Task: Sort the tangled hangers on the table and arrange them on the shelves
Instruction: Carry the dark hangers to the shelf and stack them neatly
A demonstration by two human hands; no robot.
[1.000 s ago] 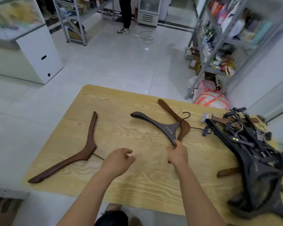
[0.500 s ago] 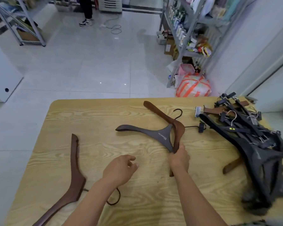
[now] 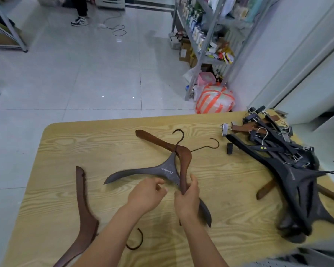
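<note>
Brown wood and dark grey are clamped together in my right hand (image 3: 187, 199), which grips one arm of the brown hanger (image 3: 183, 157) and one arm of the grey hanger (image 3: 162, 170) where they cross. My left hand (image 3: 147, 193) is just beside it, fingers loosely curled, holding nothing I can see. The grey hanger's free arm runs out leftward just ahead of the left hand, so I judge that hand better placed to draw it clear. The brown hanger runs away from me. Half a second ago the left hand sat lower and further from the right. The tangled pile (image 3: 287, 160) lies well right on the table (image 3: 85, 141); the shelves (image 3: 201, 35) stand beyond.
</note>
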